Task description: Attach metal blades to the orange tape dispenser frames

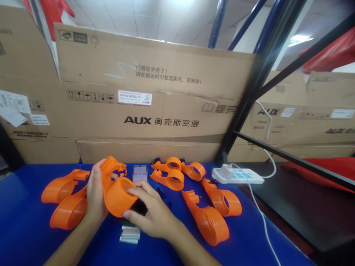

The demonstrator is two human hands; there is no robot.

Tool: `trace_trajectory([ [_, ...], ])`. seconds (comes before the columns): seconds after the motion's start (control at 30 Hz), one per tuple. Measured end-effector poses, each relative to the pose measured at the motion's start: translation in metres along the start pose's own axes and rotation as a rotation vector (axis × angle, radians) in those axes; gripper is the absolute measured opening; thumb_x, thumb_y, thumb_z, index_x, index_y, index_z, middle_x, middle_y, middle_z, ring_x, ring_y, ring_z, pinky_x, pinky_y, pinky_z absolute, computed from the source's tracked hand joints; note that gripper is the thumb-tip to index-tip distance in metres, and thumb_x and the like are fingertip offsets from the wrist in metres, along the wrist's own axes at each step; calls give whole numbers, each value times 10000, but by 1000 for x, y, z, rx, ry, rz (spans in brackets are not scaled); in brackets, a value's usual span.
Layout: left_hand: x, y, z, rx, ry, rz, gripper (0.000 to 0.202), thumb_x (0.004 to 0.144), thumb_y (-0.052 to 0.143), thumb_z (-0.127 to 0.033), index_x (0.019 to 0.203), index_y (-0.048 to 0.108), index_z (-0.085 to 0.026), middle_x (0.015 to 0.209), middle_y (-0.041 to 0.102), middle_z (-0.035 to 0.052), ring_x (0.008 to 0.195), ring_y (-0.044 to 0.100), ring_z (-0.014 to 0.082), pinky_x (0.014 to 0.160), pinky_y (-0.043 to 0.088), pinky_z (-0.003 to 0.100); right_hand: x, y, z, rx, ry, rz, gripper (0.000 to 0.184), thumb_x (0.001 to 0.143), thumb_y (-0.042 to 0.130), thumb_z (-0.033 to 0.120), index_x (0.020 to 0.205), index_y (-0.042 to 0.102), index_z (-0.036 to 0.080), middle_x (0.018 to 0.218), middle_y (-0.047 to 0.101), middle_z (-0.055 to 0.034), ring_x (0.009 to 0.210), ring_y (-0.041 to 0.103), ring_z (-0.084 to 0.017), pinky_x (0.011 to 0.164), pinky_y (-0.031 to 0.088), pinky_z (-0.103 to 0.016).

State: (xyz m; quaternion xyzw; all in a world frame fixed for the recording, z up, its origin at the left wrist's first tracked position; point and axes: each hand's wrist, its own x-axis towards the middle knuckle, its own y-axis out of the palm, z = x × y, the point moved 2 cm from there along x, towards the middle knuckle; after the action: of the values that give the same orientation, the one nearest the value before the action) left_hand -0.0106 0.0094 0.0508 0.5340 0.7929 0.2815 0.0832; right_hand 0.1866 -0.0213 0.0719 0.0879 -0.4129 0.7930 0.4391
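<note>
Head view: orange plastic housing [118, 192] held just above the blue table [22, 236], gripped from both sides. Left hand [95, 192] pressed flat against the near-left flank of the housing, fingers extended upward along its side, thumb hidden behind the part; closed on the piece by palm contact rather than a wrap. Right hand [151, 214] curled around the lower right rim of the round cup end, fingertips [130, 213] on the rim's edge, a dark component partly visible beneath the palm; exact nature of that component not discernible. Round open end of the housing turned toward the right hand, narrow handle end pointing away and up past the left fingers. Directly below the grip, a small stack of pale flat pieces [130, 235] on the table. Just beyond the grip, a phone [140, 173] lying flat with a lit timer screen. Left of the grip, touching or nearly touching the left wrist, two more orange housings [65, 201] side by side. Right of the grip, well clear of the right hand, two orange housings [215, 212] lying at an angle; farther beyond, a cluster of three [174, 171] near the back edge. White power strip [238, 176] with plugged charger and trailing cable to the far right. Cardboard cartons [144, 96] stacked behind the table.
</note>
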Motion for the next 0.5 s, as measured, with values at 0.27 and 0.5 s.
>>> trace_trajectory([
  [0.27, -29, 32, 14, 105, -184, 432, 594, 790, 826, -390, 1333, 640, -238, 1332, 699, 115, 1260, 624, 329, 1012, 532, 393, 1, -5, -22, -269, 63, -303, 288, 887, 737, 345, 1148, 669, 241, 1201, 592, -99, 1122, 612, -255, 975, 530, -401],
  [0.5, -7, 12, -8, 505, 78, 200, 650, 739, 837, -363, 1348, 642, -245, 1175, 768, 78, 1080, 716, 302, 918, 557, 365, 2, -11, -22, -357, -1, -261, 519, 969, 606, 324, 1458, 456, 236, 1373, 588, -121, 1258, 561, -265, 1083, 455, -430],
])
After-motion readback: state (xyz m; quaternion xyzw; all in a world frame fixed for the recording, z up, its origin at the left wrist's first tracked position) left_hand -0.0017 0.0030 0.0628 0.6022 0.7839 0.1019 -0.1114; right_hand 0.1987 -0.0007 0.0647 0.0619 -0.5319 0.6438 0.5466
